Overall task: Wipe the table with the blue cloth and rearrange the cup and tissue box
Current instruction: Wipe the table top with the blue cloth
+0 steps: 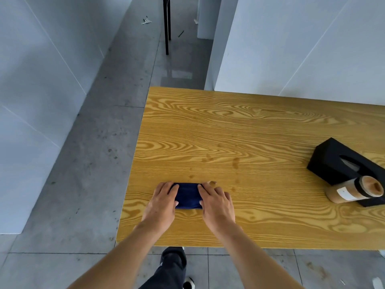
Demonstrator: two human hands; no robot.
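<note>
**Blue cloth under both your hands at the table's near left**

Wood-grain yellow covers the table (260, 130) in front of you, its top streaked with darker rings and a few faint brownish marks near the middle. To your left the floor (100, 142) is grey concrete tile, scuffed and spotted, running back between white wall panels (37, 80) on the left and more white panels behind the table on the right. A thin black leg (166, 28) of some stand rises at the far end of the floor strip.

Your left hand (163, 202) lies flat on the left end of the folded blue cloth (188, 197), fingers straight and pressing down, gripping nothing. Your right hand (215, 202) does the same on the cloth's right end, fingers extended over its top edge. The cloth sits between them near the table's front-left corner, only its middle strip showing.

Far to your right, well apart from the cloth, the black tissue box (337, 161) rests on the table at an angle, a little white tissue showing in its slot. Just in front of it the cup (354, 191), tan with a dark band and a white label, lies on its side, touching the box, its open mouth facing right; you cannot tell whether anything is inside.
</note>
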